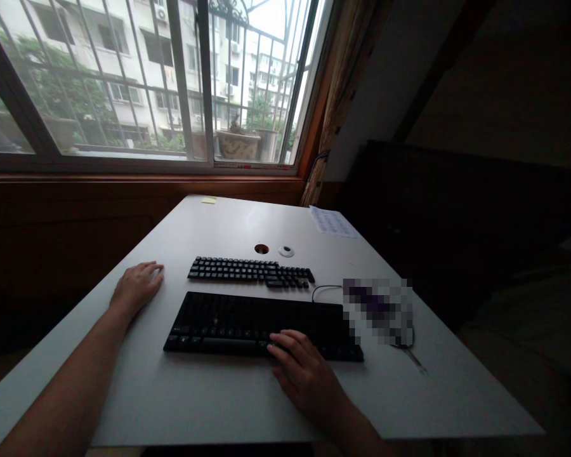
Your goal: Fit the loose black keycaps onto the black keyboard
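Observation:
A black keyboard (pixel 266 324) lies on the white table in front of me. Keycaps show along its front rows, while the dark area behind them is hard to make out. My right hand (pixel 307 374) is over its front edge, right of the space bar, with fingertips touching the keys and the thumb apart from them. I see nothing held in it. To the left of the keyboard, my left hand (pixel 137 289) rests on the table with fingers stretched out, holding nothing. Loose black keycaps (pixel 233 269) are laid out in rows just behind the keyboard.
The white table (pixel 238 406) has a cable hole (pixel 261 249) with a round white cover (pixel 286 251) beside it. Printed paper (pixel 333 222) and a yellow note (pixel 209 200) lie at the back. A blurred-out item (pixel 378 311) with a cable is on the right. A barred window stands behind.

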Action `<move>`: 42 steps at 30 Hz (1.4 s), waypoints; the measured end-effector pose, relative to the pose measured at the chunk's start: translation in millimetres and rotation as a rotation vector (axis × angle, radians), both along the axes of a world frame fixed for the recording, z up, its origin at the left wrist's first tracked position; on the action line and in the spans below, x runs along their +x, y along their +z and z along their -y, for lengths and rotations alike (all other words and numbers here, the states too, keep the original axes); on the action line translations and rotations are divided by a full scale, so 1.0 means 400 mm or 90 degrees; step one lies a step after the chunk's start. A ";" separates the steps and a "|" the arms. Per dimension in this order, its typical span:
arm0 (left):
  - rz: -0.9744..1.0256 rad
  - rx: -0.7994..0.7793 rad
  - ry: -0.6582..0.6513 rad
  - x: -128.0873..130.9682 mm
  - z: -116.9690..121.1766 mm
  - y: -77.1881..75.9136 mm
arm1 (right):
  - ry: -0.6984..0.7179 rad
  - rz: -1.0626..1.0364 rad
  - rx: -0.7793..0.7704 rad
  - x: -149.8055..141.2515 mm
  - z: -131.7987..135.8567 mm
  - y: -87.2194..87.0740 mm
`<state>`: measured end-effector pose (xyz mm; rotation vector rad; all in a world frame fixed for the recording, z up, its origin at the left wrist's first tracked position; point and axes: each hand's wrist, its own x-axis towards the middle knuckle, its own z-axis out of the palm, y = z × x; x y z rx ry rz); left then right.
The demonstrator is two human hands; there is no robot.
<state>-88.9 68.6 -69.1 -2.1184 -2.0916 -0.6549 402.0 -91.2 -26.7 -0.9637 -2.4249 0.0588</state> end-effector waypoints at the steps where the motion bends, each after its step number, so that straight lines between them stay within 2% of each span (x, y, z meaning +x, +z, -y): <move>1: -0.012 0.015 0.001 0.000 0.001 0.000 | 0.001 0.010 0.007 0.001 -0.001 -0.003; 7: -0.053 0.036 0.012 0.001 0.006 0.000 | -0.008 0.047 0.017 -0.001 -0.006 -0.007; 17: -0.017 0.042 0.001 0.005 0.008 0.006 | -0.025 0.035 0.038 -0.002 -0.008 -0.008; 20: 0.051 0.066 -0.042 0.016 0.017 0.023 | -0.033 0.015 0.051 -0.005 -0.008 -0.004; 24: 0.154 0.115 -0.107 0.051 0.049 0.067 | -0.039 -0.001 0.062 -0.008 -0.006 0.001; 28: 0.225 0.109 -0.205 0.089 0.080 0.107 | -0.029 -0.008 0.069 -0.004 -0.005 0.002; 32: 0.234 0.068 -0.268 0.109 0.088 0.119 | -0.026 -0.007 0.074 -0.001 -0.005 0.001; 42: 0.212 -0.113 -0.349 0.123 0.065 0.092 | -0.020 -0.017 0.070 -0.008 -0.007 0.004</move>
